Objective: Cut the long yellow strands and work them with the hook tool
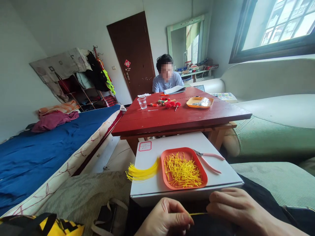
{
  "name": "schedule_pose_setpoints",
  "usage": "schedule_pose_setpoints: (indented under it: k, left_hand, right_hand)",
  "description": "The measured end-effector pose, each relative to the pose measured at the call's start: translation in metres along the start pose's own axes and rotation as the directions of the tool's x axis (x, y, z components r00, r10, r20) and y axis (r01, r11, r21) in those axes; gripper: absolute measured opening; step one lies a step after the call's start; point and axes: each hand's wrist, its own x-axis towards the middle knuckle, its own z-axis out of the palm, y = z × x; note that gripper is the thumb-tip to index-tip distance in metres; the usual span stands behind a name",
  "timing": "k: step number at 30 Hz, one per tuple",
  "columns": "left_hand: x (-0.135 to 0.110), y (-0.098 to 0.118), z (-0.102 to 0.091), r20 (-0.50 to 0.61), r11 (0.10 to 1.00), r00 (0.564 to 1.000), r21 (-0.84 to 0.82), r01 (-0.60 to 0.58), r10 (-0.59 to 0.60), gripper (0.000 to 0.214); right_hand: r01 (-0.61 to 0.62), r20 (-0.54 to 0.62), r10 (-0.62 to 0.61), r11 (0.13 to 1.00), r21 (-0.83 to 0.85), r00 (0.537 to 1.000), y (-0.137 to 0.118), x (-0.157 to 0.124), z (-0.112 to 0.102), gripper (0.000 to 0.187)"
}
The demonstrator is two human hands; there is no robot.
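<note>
Left of the red bench (152, 125) lies a wide bed (64, 141), blue on top; farther back on that side of the bench hang clothes (96, 73). Behind the bench, a brown door (131, 49) and a pale-framed mirror (178, 42) stand against pale walls (81, 19). Right of the bench sits a pale sofa (278, 106), and on that side too, daylight enters through a dark-framed window (278, 24).

On my feed a person (169, 78) sits across the table (152, 122), papers (175, 89) before them, a cup (142, 103) nearer my camera. Behind them I see a door (133, 49) and a mirror (179, 42); a bed (59, 137) lies left, a sofa (283, 111) right, below a window (283, 24).
</note>
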Motion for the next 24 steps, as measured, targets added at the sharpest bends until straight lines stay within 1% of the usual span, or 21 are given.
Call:
schedule_pose_setpoints:
  k: [3, 6, 10, 12, 13, 14, 15, 16, 17, 18, 19, 20, 22, 24]
  left_hand:
    - [0.0, -0.005, -0.002, -0.02, 0.998, 0.999, -0.054, -0.031, 0.03, 0.04]
    - [-0.001, -0.01, -0.004, 0.015, 0.992, 0.999, -0.118, -0.042, 0.044, 0.039]
    - [-0.003, -0.013, -0.002, 0.062, 0.974, 0.995, -0.215, -0.067, 0.082, 0.036]
    - [-0.003, -0.014, 0.002, 0.03, 0.963, 0.991, -0.242, -0.116, 0.127, 0.033]
    - [-0.003, -0.014, 0.005, -0.015, 0.961, 0.985, -0.217, -0.173, 0.174, 0.033]
    - [-0.003, -0.014, 0.008, -0.076, 0.956, 0.967, -0.152, -0.253, 0.243, 0.032]
    - [-0.002, -0.014, 0.011, -0.137, 0.938, 0.932, -0.047, -0.345, 0.336, 0.031]
    - [-0.002, -0.014, 0.014, -0.182, 0.896, 0.877, 0.09, -0.435, 0.445, 0.03]
    - [-0.003, -0.014, 0.016, -0.198, 0.826, 0.807, 0.24, -0.51, 0.556, 0.029]
    - [-0.003, -0.014, 0.017, -0.181, 0.733, 0.733, 0.384, -0.562, 0.656, 0.026]
    - [-0.003, -0.014, 0.018, -0.138, 0.628, 0.664, 0.509, -0.589, 0.735, 0.022]
    - [-0.004, -0.013, 0.017, -0.078, 0.52, 0.607, 0.609, -0.599, 0.791, 0.018]
    - [-0.005, -0.012, 0.014, 0.069, 0.307, 0.523, 0.741, -0.597, 0.849, 0.01]
    - [-0.006, -0.01, 0.009, 0.248, 0.084, 0.456, 0.801, -0.593, 0.855, 0.01]
  right_hand:
    - [-0.065, -0.01, 0.066, 0.994, 0.086, 0.998, -0.001, 0.001, 0.009, 0.031]
    - [-0.144, 0.037, 0.14, 0.979, 0.141, 0.989, 0.0, 0.0, 0.014, 0.028]
    - [-0.232, 0.064, 0.223, 0.952, 0.2, 0.973, 0.0, -0.001, 0.014, 0.026]
    - [-0.33, 0.111, 0.311, 0.902, 0.278, 0.944, -0.003, 0.002, 0.013, 0.024]
    - [-0.39, 0.147, 0.361, 0.863, 0.322, 0.921, -0.005, 0.004, 0.013, 0.023]
    - [-0.446, 0.185, 0.405, 0.816, 0.368, 0.895, -0.007, 0.007, 0.013, 0.022]
    - [-0.5, 0.222, 0.448, 0.764, 0.409, 0.866, -0.01, 0.009, 0.013, 0.02]
    - [-0.547, 0.257, 0.484, 0.706, 0.45, 0.836, -0.012, 0.012, 0.014, 0.019]
    - [-0.588, 0.294, 0.513, 0.639, 0.496, 0.806, -0.014, 0.015, 0.015, 0.018]
    - [-0.624, 0.329, 0.541, 0.561, 0.544, 0.774, -0.016, 0.016, 0.016, 0.018]
    - [-0.652, 0.363, 0.567, 0.471, 0.593, 0.74, -0.017, 0.018, 0.017, 0.016]
    - [-0.668, 0.397, 0.583, 0.374, 0.643, 0.709, -0.018, 0.019, 0.019, 0.014]
    - [-0.66, 0.456, 0.584, 0.192, 0.726, 0.671, -0.019, 0.02, 0.021, 0.013]
    - [-0.64, 0.519, 0.568, 0.017, 0.768, 0.639, -0.018, 0.02, 0.024, 0.014]
